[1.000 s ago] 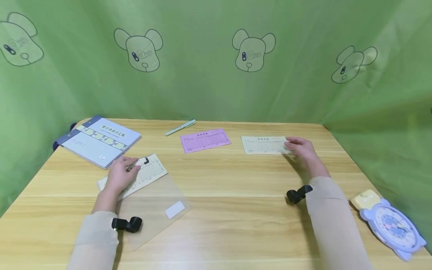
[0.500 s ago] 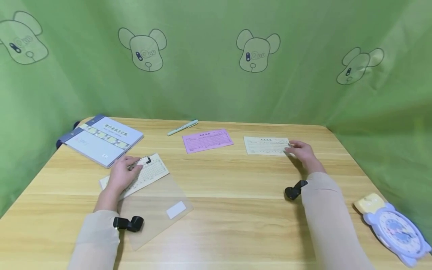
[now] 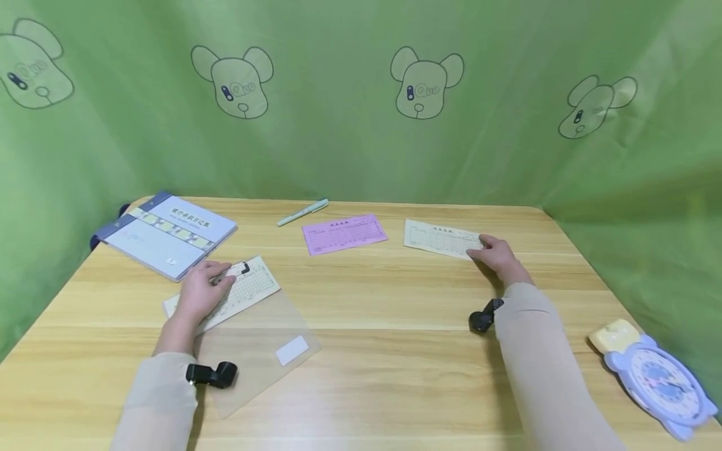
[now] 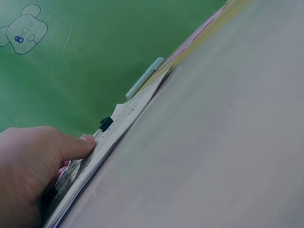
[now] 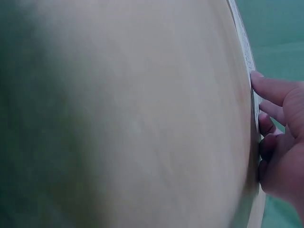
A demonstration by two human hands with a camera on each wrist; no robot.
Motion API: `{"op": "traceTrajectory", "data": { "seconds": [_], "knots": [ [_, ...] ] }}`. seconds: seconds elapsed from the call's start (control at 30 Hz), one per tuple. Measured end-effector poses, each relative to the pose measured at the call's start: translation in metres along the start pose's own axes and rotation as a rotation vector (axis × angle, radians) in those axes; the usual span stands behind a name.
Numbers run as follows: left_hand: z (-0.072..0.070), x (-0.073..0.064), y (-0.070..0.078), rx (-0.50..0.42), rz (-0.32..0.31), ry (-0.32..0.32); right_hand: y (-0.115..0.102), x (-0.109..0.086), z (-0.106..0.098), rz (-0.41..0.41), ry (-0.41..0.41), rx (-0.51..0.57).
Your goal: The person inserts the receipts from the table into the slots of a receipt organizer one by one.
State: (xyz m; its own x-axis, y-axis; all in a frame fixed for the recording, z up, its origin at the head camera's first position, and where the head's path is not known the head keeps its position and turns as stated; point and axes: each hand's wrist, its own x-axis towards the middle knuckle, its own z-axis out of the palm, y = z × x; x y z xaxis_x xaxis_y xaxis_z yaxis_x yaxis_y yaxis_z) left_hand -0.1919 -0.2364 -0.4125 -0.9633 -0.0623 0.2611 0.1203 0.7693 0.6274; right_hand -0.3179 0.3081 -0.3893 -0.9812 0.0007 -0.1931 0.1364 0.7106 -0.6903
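Note:
In the head view, my left hand (image 3: 198, 295) grips a metal clip with black ends (image 3: 242, 269). The clip lies over printed white forms (image 3: 256, 288) on a translucent folder (image 3: 248, 357). The left wrist view shows the thumb (image 4: 78, 146) on the clip, close against the paper edges. At the right, my right hand (image 3: 497, 258) pinches the right end of a pale green printed slip (image 3: 437, 239), which lies slanted on the table. Its thumb (image 5: 273, 87) is on the slip's near side in the right wrist view.
A purple slip (image 3: 345, 235) lies mid-table with a pale pen (image 3: 303, 213) behind it. A blue-grey ledger book (image 3: 172, 235) is at back left. At the right edge sits a lilac toy clock (image 3: 660, 385) beside a yellow block (image 3: 615, 336). Green curtain (image 3: 338, 156) hangs behind.
My right hand has taken the pale green slip's right end and shifted a little left. The slip has turned, its left end now farther back. My left hand stays on the clip.

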Motion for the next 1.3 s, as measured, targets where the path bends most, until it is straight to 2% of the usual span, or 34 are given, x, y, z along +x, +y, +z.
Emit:
{"op": "traceTrajectory", "data": {
  "seconds": [0.27,0.63,0.77,1.0,1.13,1.3],
  "knots": [
    [0.0,-0.002,0.001,-0.009,0.012,0.014,-0.001,-0.005,0.001,-0.016,0.016,-0.206],
    [-0.002,-0.002,0.001,-0.024,0.006,0.007,-0.004,-0.012,0.007,-0.063,0.11,-0.195],
    [-0.001,-0.003,0.001,-0.028,0.0,-0.003,-0.001,-0.015,0.008,-0.045,0.139,-0.16],
    [0.001,-0.002,0.001,-0.027,-0.007,-0.006,0.002,-0.023,0.01,-0.063,0.225,-0.074],
    [-0.001,-0.002,0.002,-0.026,-0.01,-0.008,0.002,-0.028,0.011,-0.07,0.267,0.012],
    [0.0,-0.002,0.002,-0.029,-0.014,-0.006,0.0,-0.035,0.01,-0.042,0.239,0.181]
  ]
}}
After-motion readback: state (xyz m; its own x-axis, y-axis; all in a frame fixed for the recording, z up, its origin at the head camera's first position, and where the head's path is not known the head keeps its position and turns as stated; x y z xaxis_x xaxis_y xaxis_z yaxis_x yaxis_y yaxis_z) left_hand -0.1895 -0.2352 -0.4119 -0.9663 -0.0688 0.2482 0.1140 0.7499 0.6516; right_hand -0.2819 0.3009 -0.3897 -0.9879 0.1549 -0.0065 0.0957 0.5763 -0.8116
